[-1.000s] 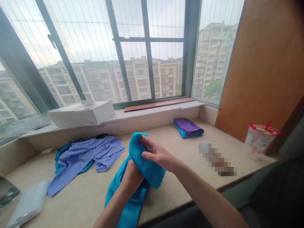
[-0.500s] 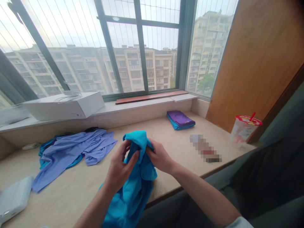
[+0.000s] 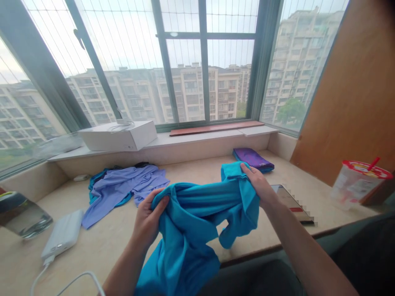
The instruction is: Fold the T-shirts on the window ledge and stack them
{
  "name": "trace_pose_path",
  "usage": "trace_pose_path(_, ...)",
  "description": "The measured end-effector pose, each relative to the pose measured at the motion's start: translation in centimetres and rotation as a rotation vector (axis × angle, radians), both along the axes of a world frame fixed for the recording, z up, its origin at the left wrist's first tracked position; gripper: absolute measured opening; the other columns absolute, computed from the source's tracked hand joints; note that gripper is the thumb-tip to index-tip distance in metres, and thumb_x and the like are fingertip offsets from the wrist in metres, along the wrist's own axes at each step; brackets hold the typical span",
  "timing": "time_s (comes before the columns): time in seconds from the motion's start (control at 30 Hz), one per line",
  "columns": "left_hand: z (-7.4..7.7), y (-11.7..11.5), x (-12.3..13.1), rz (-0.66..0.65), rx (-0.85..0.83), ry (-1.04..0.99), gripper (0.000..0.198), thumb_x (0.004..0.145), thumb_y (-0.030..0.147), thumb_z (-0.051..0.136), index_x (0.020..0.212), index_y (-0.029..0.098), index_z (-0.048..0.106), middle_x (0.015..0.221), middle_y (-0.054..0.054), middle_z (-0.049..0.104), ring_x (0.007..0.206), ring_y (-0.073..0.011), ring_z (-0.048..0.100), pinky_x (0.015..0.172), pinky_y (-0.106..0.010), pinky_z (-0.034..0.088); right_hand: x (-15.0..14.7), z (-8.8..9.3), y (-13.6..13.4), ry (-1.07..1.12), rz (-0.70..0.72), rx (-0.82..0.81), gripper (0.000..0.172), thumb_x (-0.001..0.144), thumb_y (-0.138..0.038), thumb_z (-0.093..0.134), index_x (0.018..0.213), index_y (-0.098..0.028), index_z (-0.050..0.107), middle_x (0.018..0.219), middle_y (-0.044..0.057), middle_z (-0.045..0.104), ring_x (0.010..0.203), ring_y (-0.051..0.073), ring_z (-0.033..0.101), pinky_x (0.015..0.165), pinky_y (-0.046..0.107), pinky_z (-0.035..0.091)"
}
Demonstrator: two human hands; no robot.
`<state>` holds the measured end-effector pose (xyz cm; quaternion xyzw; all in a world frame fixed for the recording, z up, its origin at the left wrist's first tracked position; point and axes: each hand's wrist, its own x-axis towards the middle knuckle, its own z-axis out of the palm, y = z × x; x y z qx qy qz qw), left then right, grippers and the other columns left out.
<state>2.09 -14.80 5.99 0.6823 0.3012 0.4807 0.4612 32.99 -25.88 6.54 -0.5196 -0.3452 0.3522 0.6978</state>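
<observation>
Blue garment (image 3: pixel 191 222) held up at the near middle of the counter (image 3: pixel 108 255), stretched between two bare hands. Left hand (image 3: pixel 147 218) clamped on its left end, thumb laid over the cloth, fingers curled at the far side. Right hand (image 3: pixel 259 184) clamped on the right end, forefinger along the top edge; its other fingers are partly hidden, so their exact set cannot be told. Top edge runs in loose lengthwise folds from hand to hand. Lower cloth hangs in bunches toward the near edge and runs out of view at the bottom; a small gap toward the right shows the counter through it.

Far left of the hands: crumpled lavender garment (image 3: pixel 120 189) lying over darker and blue cloth. Far right, just beyond the right hand: folded purple cloth (image 3: pixel 253 158) with a blue underside.

Near left: white power bank (image 3: pixel 63 236), white cable (image 3: pixel 84 274) at its near end, and a clear glass (image 3: pixel 23 218) beside it, at the left edge of view. Right, just beside the right forearm: flat dark-edged device (image 3: pixel 293 203), partly blurred out. Farther right: clear cup (image 3: pixel 354 185), red rim, red straw.

Far side: white box (image 3: pixel 117 137) on the window ledge (image 3: pixel 197 140), reddish board (image 3: pixel 216 128) to its right, pale apartment blocks outside.
</observation>
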Motion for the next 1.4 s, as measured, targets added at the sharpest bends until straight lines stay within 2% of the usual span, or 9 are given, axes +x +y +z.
trace_pose_path(0.2, 2.6, 6.0, 1.7, 0.211, 0.412, 0.219, 0.037, 0.088, 0.050, 0.064, 0.109, 0.019, 0.071, 0.098, -0.005, 0.075, 0.088, -0.0222, 0.068, 0.082, -0.030, 0.054, 3.0, 1.6, 5.1, -0.205, 0.013, 0.039, 0.056, 0.077, -0.072, 0.068, 0.095, -0.018, 0.070, 0.081, 0.003, 0.075, 0.073, 0.020, 0.069, 0.070, 0.033, 0.056)
trace_pose_path(0.33, 1.1, 9.8, 2.9, 0.309, 0.504, 0.497, 0.034, 0.093, 0.030, 0.053, 0.123, 0.018, 0.065, 0.113, -0.011, 0.073, 0.107, -0.0261, 0.067, 0.101, -0.042, 0.048, 4.5, 1.0, 8.2, -0.574, -0.030, -0.162, 0.056, 0.082, -0.061, 0.069, 0.112, -0.015, 0.071, 0.105, 0.012, 0.076, 0.097, 0.027, 0.070, 0.089, 0.040, 0.054)
trace_pose_path(0.47, -2.7, 8.1, 1.0, 0.146, 0.592, 0.724, 0.040, 0.096, 0.030, 0.047, 0.130, 0.015, 0.062, 0.128, -0.015, 0.067, 0.122, -0.0293, 0.061, 0.109, -0.046, 0.044, 3.7, -1.8, 6.5, -0.741, 0.005, -0.261, 0.046, 0.078, -0.042, 0.077, 0.115, -0.016, 0.073, 0.119, 0.015, 0.073, 0.116, 0.033, 0.065, 0.108, 0.046, 0.043)
trace_pose_path(0.63, -7.6, 4.1, -2.1, -0.060, 0.476, 0.876, 0.053, 0.090, 0.043, 0.061, 0.138, 0.021, 0.060, 0.140, -0.016, 0.062, 0.130, -0.0358, 0.057, 0.109, -0.048, 0.045, -0.8, -6.7, 2.0, -1.082, 0.411, -0.321, 0.051, 0.096, -0.054, 0.053, 0.138, -0.026, 0.061, 0.141, 0.008, 0.062, 0.131, 0.031, 0.057, 0.109, 0.047, 0.045)
trace_pose_path(0.73, -9.3, 3.3, -3.1, -0.048, 0.423, 0.892, 0.057, 0.090, 0.045, 0.062, 0.143, 0.025, 0.055, 0.146, -0.013, 0.057, 0.136, -0.0347, 0.051, 0.112, -0.047, 0.042, -2.3, -9.0, 1.0, -1.188, 0.480, -0.360, 0.056, 0.100, -0.057, 0.044, 0.145, -0.027, 0.055, 0.146, 0.008, 0.058, 0.134, 0.032, 0.054, 0.109, 0.050, 0.044)
trace_pose_path(0.97, -9.4, 2.9, -3.6, 0.080, 0.432, 1.005, 0.057, 0.093, 0.030, 0.056, 0.148, 0.020, 0.046, 0.130, -0.015, 0.068, 0.120, -0.0303, 0.063, 0.100, -0.042, 0.049, -3.4, -9.1, 1.8, -1.437, 0.288, -0.479, 0.050, 0.100, -0.041, 0.048, 0.141, -0.013, 0.058, 0.147, 0.019, 0.055, 0.143, 0.039, 0.043, 0.117, 0.062, 0.030)
trace_pose_path(1.13, -9.1, 3.6, -3.7, 0.121, 0.403, 1.010, 0.042, 0.089, 0.034, 0.061, 0.128, 0.019, 0.062, 0.111, -0.015, 0.073, 0.107, -0.0321, 0.067, 0.093, -0.040, 0.049, -11.2, -8.1, -2.3, -1.247, 0.599, -0.131, 0.068, 0.094, -0.055, 0.060, 0.154, -0.027, 0.043, 0.154, 0.011, 0.048, 0.142, 0.033, 0.045, 0.116, 0.052, 0.039)
trace_pose_path(1.23, -8.7, 4.2, -4.0, 0.092, 0.331, 1.013, 0.026, 0.089, 0.037, 0.061, 0.108, 0.021, 0.068, 0.098, -0.013, 0.074, 0.097, -0.0332, 0.069, 0.082, -0.038, 0.051, -14.5, -8.9, -3.9, -1.309, 0.581, -0.147, 0.082, 0.079, -0.052, 0.080, 0.151, -0.029, 0.048, 0.153, 0.014, 0.049, 0.141, 0.040, 0.045, 0.115, 0.059, 0.038)
trace_pose_path(1.4, -7.8, 4.5, -4.6, 0.034, 0.271, 0.963, 0.014, 0.089, 0.034, 0.059, 0.088, 0.021, 0.064, 0.075, -0.005, 0.069, 0.077, -0.0253, 0.067, 0.066, -0.031, 0.045, -13.9, -10.1, -3.6, -1.413, 0.435, -0.116, 0.041, 0.087, -0.021, 0.072, 0.128, -0.027, 0.069, 0.139, 0.011, 0.064, 0.125, 0.032, 0.059, 0.106, 0.049, 0.047)
